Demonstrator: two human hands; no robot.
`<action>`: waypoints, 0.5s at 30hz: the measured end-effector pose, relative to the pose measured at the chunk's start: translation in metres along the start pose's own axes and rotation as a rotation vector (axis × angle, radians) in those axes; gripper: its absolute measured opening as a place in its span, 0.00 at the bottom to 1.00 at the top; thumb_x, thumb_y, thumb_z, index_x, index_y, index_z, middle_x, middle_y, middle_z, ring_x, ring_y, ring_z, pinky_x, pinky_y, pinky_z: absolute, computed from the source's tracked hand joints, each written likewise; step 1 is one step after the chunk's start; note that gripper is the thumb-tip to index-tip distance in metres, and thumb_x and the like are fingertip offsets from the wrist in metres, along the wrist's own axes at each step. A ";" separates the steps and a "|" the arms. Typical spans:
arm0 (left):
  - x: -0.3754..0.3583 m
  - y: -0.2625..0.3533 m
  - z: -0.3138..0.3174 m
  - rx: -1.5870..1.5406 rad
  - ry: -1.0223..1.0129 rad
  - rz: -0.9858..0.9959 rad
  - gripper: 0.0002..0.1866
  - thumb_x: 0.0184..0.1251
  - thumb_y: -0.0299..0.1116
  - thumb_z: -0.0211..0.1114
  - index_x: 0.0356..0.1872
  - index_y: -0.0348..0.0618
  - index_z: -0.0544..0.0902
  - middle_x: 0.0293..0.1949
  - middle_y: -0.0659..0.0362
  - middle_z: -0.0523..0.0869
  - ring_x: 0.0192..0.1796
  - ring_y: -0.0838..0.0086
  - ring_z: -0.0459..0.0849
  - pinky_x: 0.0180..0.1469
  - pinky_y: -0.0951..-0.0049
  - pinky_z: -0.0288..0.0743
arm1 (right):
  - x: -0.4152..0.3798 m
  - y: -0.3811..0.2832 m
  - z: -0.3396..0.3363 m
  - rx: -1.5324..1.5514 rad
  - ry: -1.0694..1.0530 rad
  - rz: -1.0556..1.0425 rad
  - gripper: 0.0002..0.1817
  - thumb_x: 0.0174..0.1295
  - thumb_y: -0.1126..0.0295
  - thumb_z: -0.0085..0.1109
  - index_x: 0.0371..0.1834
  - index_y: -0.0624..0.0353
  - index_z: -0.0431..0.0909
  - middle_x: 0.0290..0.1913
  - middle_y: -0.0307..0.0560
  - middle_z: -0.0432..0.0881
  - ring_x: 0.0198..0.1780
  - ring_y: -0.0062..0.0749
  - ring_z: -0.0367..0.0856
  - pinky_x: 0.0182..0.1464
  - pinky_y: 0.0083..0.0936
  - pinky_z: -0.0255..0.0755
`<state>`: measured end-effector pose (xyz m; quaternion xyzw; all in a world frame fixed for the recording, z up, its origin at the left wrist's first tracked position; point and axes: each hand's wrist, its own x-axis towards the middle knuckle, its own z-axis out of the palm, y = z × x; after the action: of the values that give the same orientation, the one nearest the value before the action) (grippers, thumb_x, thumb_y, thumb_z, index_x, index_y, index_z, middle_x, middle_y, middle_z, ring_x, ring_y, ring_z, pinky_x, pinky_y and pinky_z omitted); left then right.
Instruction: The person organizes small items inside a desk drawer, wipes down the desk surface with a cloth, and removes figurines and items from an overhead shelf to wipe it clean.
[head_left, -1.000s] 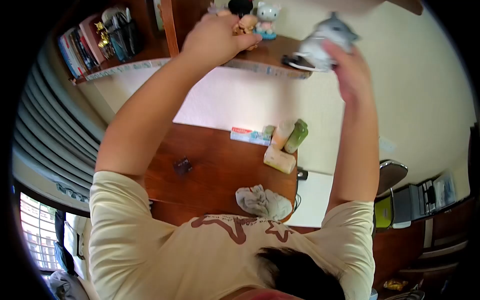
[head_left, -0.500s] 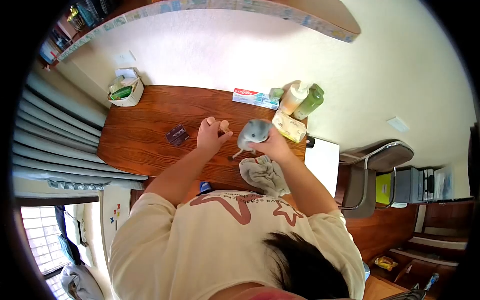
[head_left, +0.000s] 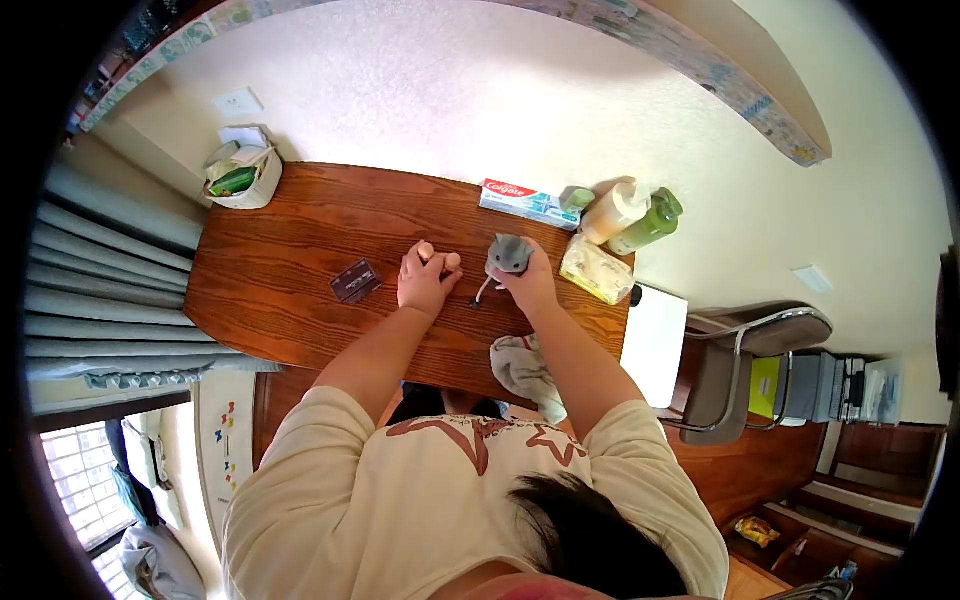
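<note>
My right hand (head_left: 535, 284) is wrapped round the side of a grey and white plush animal (head_left: 510, 255) with small ears and dark eyes. Its thin tail (head_left: 483, 291), dark at the tip, hangs toward the tabletop. To the left, my left hand (head_left: 424, 288) is low over the wood, fingers closed about small round tan pieces (head_left: 452, 262); I cannot tell their kind. Beside that hand lies a dark printed card (head_left: 356, 282). A crumpled grey cloth (head_left: 522, 368) lies at the table's front edge, under my right forearm.
Along the back right of the wooden table (head_left: 300, 240) are a Colgate toothpaste box (head_left: 530, 204), a pump bottle (head_left: 614, 213), a green bottle (head_left: 648, 222) and a tissue pack (head_left: 597, 270). A white basket (head_left: 262, 187) stands back left. Right of the table is a chair (head_left: 715, 385).
My left hand has lowered toward the tabletop with the round tan pieces. The plush animal, still in my right hand, has shifted slightly. The camera view has tilted a little.
</note>
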<state>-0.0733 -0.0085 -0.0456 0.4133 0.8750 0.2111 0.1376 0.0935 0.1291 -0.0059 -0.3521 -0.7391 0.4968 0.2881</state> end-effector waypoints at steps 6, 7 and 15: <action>-0.026 0.011 -0.020 -0.021 0.064 -0.012 0.31 0.62 0.51 0.72 0.65 0.57 0.76 0.76 0.47 0.56 0.77 0.51 0.56 0.75 0.54 0.59 | 0.011 0.005 0.009 -0.030 0.006 0.004 0.33 0.45 0.71 0.81 0.56 0.63 0.76 0.50 0.52 0.84 0.52 0.41 0.84 0.52 0.32 0.78; -0.032 0.012 -0.023 -0.023 0.064 -0.028 0.31 0.62 0.49 0.72 0.65 0.55 0.75 0.76 0.47 0.56 0.77 0.51 0.56 0.75 0.53 0.59 | 0.015 -0.009 0.007 -0.069 0.000 0.132 0.34 0.46 0.70 0.81 0.57 0.64 0.74 0.51 0.53 0.84 0.52 0.40 0.84 0.53 0.33 0.78; -0.069 0.008 -0.036 -0.086 0.086 0.437 0.38 0.63 0.44 0.72 0.72 0.45 0.65 0.68 0.47 0.71 0.70 0.52 0.70 0.68 0.52 0.68 | 0.025 -0.018 0.002 0.296 -0.087 0.515 0.40 0.49 0.70 0.79 0.66 0.66 0.68 0.58 0.51 0.80 0.56 0.36 0.81 0.57 0.30 0.77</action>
<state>-0.0397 -0.0671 -0.0058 0.5775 0.7599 0.2904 0.0685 0.0731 0.1441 0.0122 -0.4605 -0.5566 0.6706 0.1686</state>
